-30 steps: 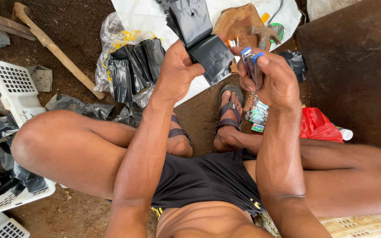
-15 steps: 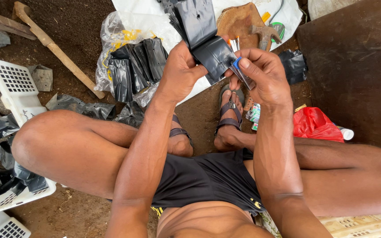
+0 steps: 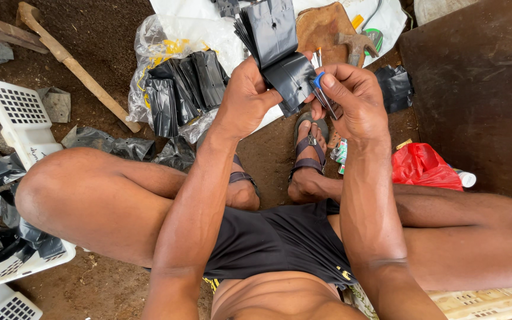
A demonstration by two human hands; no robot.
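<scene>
Now black bags point(image 3: 277, 56) in closed L fingers point(image 3: 250, 98), blue-handled tool point(image 3: 326, 95) pinched in R fingers point(image 3: 351, 98).

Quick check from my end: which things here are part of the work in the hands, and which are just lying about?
In hand:
- left hand holding a stack of black plastic bags
- right hand holding a small blue-handled tool against the stack

Lying about:
- bundle of black bags in clear wrap
- hammer
- red bag
- white crate
- wooden handle
</scene>
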